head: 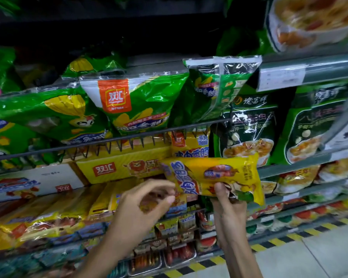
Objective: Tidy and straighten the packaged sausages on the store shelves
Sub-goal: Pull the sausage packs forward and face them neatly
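A yellow sausage pack (219, 175) lies sideways in the air in front of the middle shelf. My right hand (227, 201) grips its lower edge from below, thumb on the front. My left hand (145, 203) hovers just left of the pack with fingers loosely curled toward its left end; whether they touch it is blurred. Behind the pack, yellow sausage boxes (121, 167) lie flat on the shelf. Green corn-sausage bags (137, 101) lean on the wire shelf above.
A wire rail (109, 140) fronts the green bags. Green noodle-type packs (249, 129) hang to the right. Lower shelves hold more yellow packs (38, 221) and small trays (179, 253). A yellow-black floor stripe (269, 243) runs along the shelf base.
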